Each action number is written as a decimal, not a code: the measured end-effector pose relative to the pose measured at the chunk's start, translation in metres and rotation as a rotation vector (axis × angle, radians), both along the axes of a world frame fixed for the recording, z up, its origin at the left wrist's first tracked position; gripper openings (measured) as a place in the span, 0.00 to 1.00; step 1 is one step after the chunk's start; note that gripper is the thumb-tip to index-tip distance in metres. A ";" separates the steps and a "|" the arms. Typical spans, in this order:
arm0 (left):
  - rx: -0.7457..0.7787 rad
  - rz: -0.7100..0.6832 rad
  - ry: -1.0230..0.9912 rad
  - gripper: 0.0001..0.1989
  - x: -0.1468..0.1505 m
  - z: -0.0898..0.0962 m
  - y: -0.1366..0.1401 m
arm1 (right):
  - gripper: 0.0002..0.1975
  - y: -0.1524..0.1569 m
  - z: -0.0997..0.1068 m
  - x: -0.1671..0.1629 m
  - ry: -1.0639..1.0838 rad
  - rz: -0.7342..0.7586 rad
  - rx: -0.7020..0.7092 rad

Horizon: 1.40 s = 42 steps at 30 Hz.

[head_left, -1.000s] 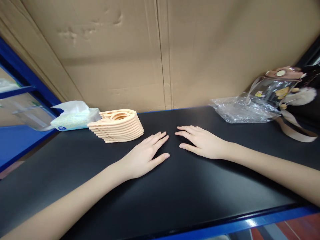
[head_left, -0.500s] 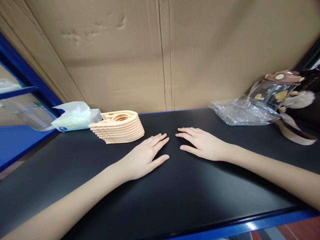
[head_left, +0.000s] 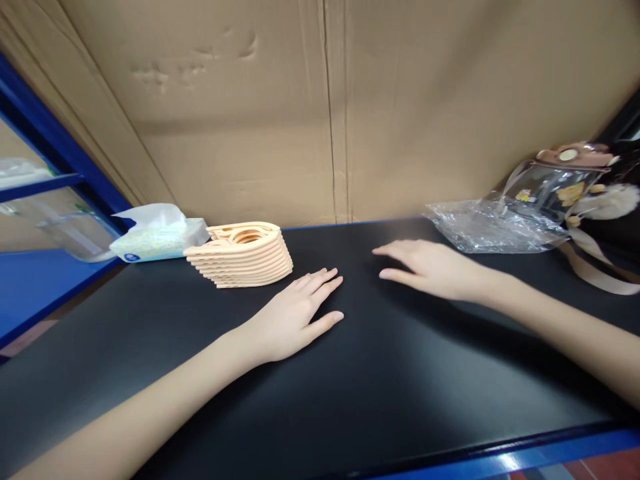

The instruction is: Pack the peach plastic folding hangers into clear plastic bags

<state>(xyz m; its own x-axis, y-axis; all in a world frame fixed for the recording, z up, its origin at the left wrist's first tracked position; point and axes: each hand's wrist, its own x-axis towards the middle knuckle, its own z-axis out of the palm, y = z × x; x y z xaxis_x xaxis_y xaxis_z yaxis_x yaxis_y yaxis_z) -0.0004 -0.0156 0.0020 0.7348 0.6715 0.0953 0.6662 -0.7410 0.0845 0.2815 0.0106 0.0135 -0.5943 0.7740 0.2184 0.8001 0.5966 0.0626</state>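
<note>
My left hand point(head_left: 297, 317) lies palm down on the black tabletop point(head_left: 320, 413), fingers stretched and thumb apart, holding nothing. Just beyond it to the left is a neat stack of peach-coloured plastic hangers point(head_left: 243, 263). My right hand point(head_left: 430, 267) hovers a little above the table with its thumb and fingers apart, slightly blurred, nothing in it. Nearest to that hand is a crumpled clear plastic bag point(head_left: 495, 223), which it does not touch.
A tissue pack point(head_left: 155, 237) sits at the back left beside a blue shelf frame point(head_left: 95, 180). At the back right stands a clear bottle point(head_left: 560, 187) with a brown lid and strap point(head_left: 600, 267). A cardboard wall point(head_left: 250, 120) closes off the rear.
My right hand has lifted off the table and moved right, toward the plastic bag. The left hand stays flat. The whole view has shifted slightly.
</note>
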 end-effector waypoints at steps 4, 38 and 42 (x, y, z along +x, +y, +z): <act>-0.016 -0.003 0.002 0.29 -0.001 -0.001 0.001 | 0.16 0.013 0.022 0.039 -0.254 -0.407 0.133; 0.228 0.012 -0.113 0.26 0.002 -0.004 -0.004 | 0.13 -0.014 0.060 0.036 -0.101 -0.199 0.693; 0.517 0.105 -0.126 0.26 0.003 -0.005 -0.001 | 0.14 -0.055 0.046 -0.011 -0.059 0.208 0.674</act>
